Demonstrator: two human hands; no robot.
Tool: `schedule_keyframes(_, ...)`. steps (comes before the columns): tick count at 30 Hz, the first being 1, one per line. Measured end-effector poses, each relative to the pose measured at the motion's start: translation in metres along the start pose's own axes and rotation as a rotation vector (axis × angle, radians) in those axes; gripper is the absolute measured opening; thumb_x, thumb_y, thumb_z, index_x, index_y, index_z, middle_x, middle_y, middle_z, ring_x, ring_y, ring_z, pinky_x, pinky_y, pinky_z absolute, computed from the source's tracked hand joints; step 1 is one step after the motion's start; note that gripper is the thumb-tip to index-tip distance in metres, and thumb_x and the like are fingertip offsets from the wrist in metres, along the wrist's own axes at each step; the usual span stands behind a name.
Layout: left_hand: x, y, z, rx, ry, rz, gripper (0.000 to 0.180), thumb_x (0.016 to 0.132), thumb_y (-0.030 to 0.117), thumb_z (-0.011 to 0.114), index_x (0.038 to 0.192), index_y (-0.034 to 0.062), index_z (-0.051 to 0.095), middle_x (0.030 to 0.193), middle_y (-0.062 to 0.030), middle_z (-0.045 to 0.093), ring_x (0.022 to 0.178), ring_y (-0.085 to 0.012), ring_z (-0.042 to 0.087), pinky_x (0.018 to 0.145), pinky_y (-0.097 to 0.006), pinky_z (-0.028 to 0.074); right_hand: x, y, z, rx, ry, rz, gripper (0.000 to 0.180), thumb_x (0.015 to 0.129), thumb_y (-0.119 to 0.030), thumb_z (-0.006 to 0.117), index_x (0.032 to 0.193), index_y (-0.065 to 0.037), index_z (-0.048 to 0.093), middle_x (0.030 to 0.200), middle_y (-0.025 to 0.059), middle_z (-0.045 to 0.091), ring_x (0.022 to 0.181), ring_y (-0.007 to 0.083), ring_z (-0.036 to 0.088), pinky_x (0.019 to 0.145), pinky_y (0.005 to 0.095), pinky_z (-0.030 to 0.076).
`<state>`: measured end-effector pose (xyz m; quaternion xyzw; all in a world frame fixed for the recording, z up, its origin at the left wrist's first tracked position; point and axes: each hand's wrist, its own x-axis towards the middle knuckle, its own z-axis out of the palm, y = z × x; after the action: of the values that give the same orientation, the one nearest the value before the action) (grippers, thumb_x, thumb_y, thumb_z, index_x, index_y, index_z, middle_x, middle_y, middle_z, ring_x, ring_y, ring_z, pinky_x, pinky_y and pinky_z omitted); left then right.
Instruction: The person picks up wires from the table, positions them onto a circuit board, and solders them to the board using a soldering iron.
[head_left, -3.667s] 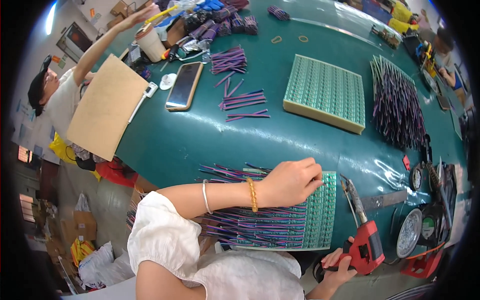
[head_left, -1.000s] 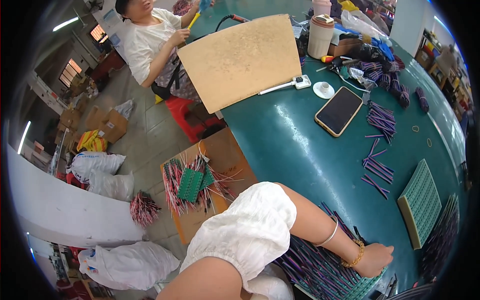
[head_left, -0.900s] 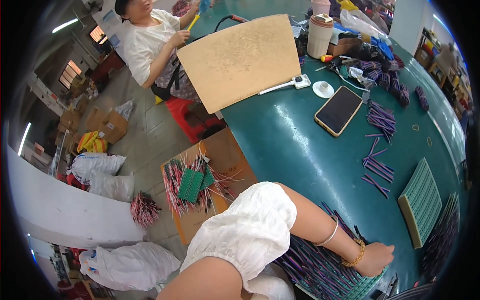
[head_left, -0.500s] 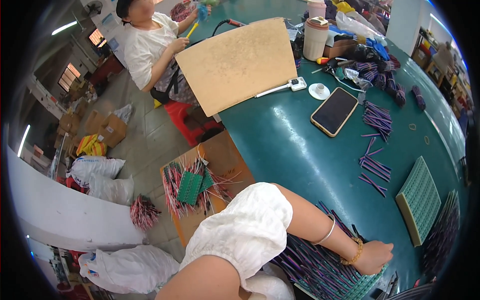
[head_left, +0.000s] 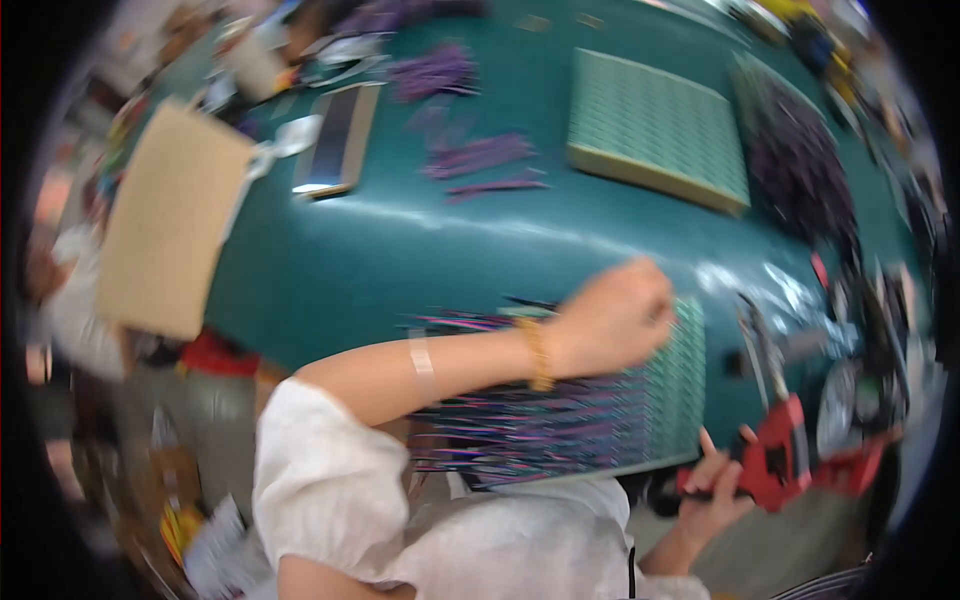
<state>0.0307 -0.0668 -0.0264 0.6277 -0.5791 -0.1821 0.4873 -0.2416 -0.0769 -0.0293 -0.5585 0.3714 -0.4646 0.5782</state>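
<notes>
My left hand [head_left: 615,318] is closed and blurred above a green pegged board [head_left: 685,365]; what its fingers hold, if anything, is hidden. Many thin purple and dark wires [head_left: 540,420] lie side by side across the board's left and middle part. A yellow-brown bracelet and a pale bangle circle my left wrist and forearm. Low at the right, my right hand [head_left: 712,492] is by the board's near corner, its fingers apart. Beside it is a red and black object [head_left: 782,455], too smeared to name, with a long metal tool [head_left: 762,350] just above.
Another green pegged board [head_left: 655,130] lies farther back, beside a thick bunch of dark purple wires [head_left: 800,165]. Short purple wire pieces [head_left: 480,155], a phone [head_left: 340,140] and a tan panel [head_left: 170,220] are toward the left. A person in white [head_left: 75,300] is at far left.
The view has swung to the right and is blurred. My left hand has risen off the wires, and my right hand has come into view.
</notes>
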Motion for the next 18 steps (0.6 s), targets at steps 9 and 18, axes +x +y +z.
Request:
schedule_keyframes(9, 0.013, 0.023, -0.007, 0.032, -0.145, -0.278, 0.014, 0.085, 0.011, 0.066, 0.082, -0.002, 0.064, 0.089, -0.0185, 0.061, 0.077, -0.035, 0.063, 0.072, -0.042, 0.051, -0.001, -0.013, -0.019, 0.014, -0.024, 0.03, 0.061, 0.095, -0.037, 0.062, 0.13, 0.009, 0.043, 0.056, 0.0009, 0.045, 0.045, 0.0122, 0.047, 0.09, 0.0488, 0.054)
schedule_keyframes(18, 0.002, 0.036, 0.013, 0.337, -0.093, -0.198, 0.01, 0.082, 0.006, 0.067, 0.08, 0.0004, 0.059, 0.092, -0.011, 0.059, 0.073, -0.0291, 0.061, 0.063, -0.037, 0.049, -0.007, -0.009, -0.048, -0.001, -0.051, 0.009, 0.079, 0.09, -0.052, 0.063, 0.132, 0.011, 0.039, 0.055, 0.0021, 0.048, 0.045, 0.0124, 0.049, 0.059, 0.0359, 0.057)
